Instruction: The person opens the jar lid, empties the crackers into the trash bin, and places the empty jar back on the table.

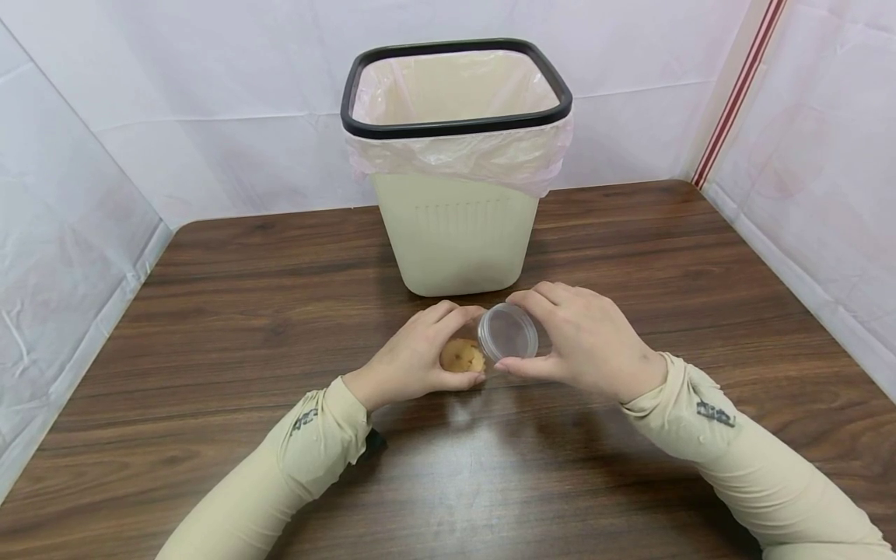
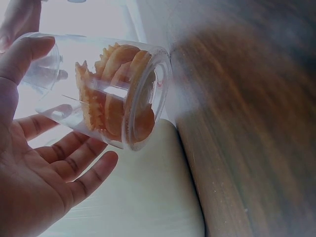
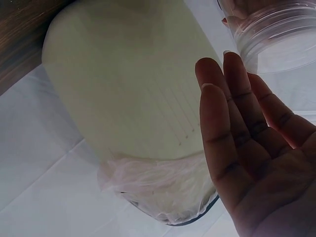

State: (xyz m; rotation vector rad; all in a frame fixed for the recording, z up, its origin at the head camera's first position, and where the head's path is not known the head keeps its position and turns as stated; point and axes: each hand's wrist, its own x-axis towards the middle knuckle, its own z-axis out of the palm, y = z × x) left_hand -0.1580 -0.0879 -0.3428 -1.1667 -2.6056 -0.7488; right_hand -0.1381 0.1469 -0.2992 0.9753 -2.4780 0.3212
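Note:
A clear plastic jar [image 2: 66,94] with several ridged, orange-brown pieces [image 2: 116,91], which look like cookies, is in my left hand [image 1: 413,358]. In the left wrist view, thumb and fingers go round the jar near its mouth, and the pieces lie toward its base. In the head view the same pieces show between that thumb and the fingers. My right hand [image 1: 588,338] pinches a round clear lid [image 1: 509,333] by its rim, tilted just to the right of the jar. The lid [image 3: 286,37] is partly cut off in the right wrist view.
A cream trash bin [image 1: 455,233] with a black rim and a pinkish liner bag [image 1: 455,155] stands right behind the hands. It rests on a dark brown wooden table [image 1: 266,311]. White sheeting [image 1: 210,101] hangs at the back and both sides.

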